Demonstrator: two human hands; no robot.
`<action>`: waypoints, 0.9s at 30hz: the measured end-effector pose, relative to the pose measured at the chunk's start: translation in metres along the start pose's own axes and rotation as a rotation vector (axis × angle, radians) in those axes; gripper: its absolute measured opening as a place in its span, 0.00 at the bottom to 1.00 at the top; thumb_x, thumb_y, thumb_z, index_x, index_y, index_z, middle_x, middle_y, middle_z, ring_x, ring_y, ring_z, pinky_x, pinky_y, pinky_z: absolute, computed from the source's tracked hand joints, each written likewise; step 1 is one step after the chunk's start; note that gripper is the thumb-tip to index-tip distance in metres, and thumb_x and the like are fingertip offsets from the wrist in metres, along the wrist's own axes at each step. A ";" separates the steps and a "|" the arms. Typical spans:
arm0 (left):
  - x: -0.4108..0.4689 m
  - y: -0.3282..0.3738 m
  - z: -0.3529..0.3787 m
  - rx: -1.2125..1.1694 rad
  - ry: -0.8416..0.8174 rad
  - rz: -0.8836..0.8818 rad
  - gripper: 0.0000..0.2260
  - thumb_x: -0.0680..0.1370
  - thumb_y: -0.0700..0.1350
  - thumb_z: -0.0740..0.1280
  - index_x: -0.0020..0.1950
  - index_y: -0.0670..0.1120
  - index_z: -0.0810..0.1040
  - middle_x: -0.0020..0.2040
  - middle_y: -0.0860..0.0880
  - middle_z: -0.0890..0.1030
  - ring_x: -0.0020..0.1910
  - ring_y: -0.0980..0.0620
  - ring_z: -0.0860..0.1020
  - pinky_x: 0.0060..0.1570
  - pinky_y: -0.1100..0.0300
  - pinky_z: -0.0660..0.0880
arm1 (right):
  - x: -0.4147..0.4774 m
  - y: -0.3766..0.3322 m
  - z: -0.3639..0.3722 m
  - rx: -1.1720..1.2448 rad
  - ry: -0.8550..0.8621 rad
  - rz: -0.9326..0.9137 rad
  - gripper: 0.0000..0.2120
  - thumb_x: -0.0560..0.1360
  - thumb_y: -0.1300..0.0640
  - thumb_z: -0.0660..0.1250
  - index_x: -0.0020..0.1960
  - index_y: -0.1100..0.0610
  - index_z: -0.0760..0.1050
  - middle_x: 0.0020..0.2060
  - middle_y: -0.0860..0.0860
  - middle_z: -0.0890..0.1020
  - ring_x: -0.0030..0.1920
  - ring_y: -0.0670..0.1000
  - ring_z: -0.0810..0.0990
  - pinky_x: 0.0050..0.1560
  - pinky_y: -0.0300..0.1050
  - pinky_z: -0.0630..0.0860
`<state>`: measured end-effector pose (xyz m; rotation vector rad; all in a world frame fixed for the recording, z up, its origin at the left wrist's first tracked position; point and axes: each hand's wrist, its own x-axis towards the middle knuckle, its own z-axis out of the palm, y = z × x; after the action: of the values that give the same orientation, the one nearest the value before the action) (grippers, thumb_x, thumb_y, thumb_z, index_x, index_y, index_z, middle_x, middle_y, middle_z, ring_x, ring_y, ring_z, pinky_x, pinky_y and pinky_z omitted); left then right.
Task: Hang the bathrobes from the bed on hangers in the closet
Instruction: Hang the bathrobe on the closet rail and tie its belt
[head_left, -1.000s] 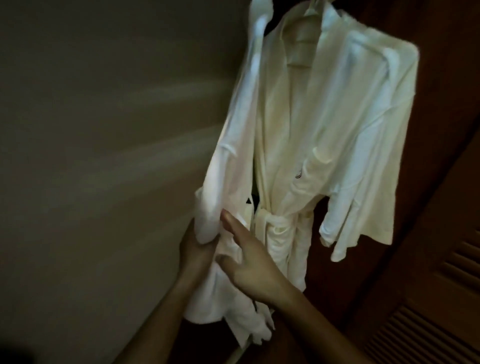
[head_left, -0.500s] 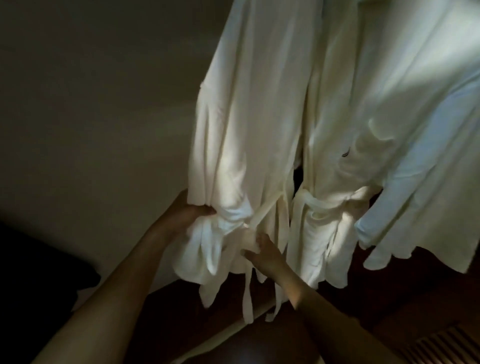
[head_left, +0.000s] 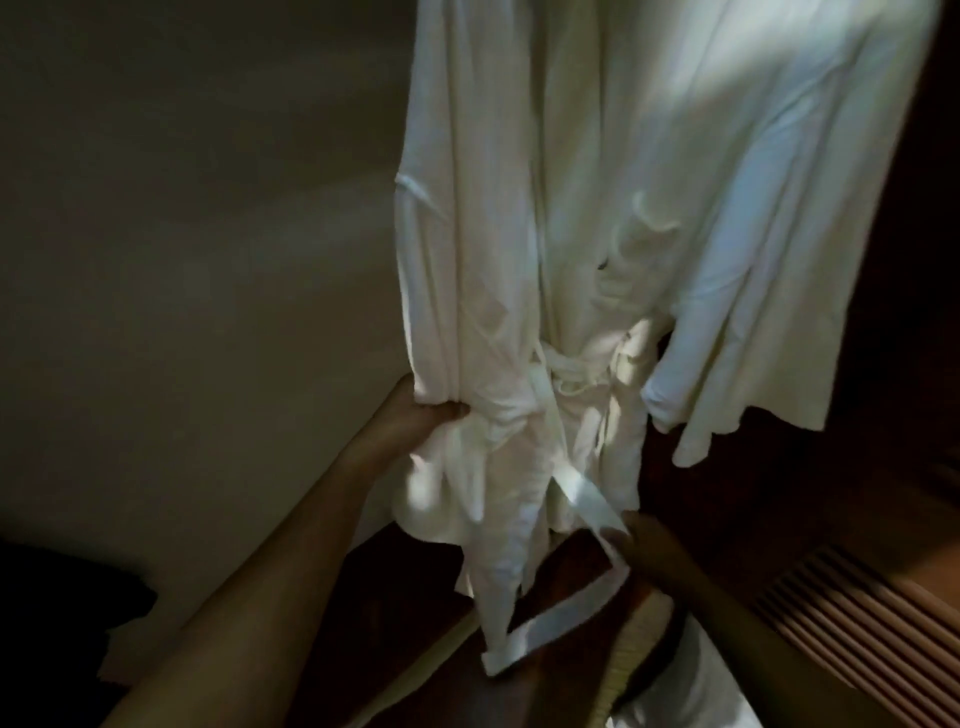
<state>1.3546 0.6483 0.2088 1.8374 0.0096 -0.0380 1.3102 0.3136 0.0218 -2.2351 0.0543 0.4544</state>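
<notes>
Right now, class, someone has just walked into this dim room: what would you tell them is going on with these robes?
A person is tidying two white bathrobes that hang side by side in the closet. The left hand grips a bunched fold of the left bathrobe. The right hand holds that robe's loose belt, which trails down in a loop. The right bathrobe hangs with its belt already tied. The hangers are out of view above.

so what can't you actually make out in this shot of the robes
- Hangers and closet rail: cut off by the top edge of the head view.
- Right hand: dark and blurred, so its grip on the belt is unclear.
- Left hand: fingers buried in the left robe.
</notes>
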 end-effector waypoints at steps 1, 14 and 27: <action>0.003 0.000 0.013 -0.017 -0.029 -0.012 0.17 0.74 0.38 0.77 0.59 0.52 0.79 0.56 0.52 0.83 0.64 0.48 0.80 0.58 0.60 0.79 | -0.012 0.008 -0.012 0.023 0.059 0.040 0.22 0.72 0.28 0.66 0.49 0.46 0.78 0.43 0.46 0.82 0.43 0.45 0.81 0.50 0.49 0.78; -0.017 0.041 0.147 0.293 -0.546 0.360 0.25 0.73 0.45 0.79 0.69 0.46 0.78 0.61 0.55 0.82 0.61 0.58 0.80 0.59 0.68 0.76 | -0.117 -0.184 -0.108 0.091 0.575 -0.211 0.44 0.69 0.34 0.75 0.77 0.48 0.61 0.67 0.41 0.70 0.64 0.44 0.72 0.60 0.43 0.72; 0.117 0.092 -0.060 0.074 0.579 0.378 0.31 0.72 0.50 0.77 0.72 0.46 0.70 0.67 0.44 0.74 0.62 0.48 0.76 0.63 0.51 0.75 | -0.077 -0.184 -0.170 0.024 0.745 -0.062 0.29 0.79 0.42 0.67 0.73 0.59 0.71 0.67 0.61 0.77 0.65 0.63 0.77 0.59 0.48 0.72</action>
<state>1.4753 0.6803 0.3098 1.8390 0.0675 0.7651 1.3253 0.2973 0.2827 -2.2572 0.3730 -0.4267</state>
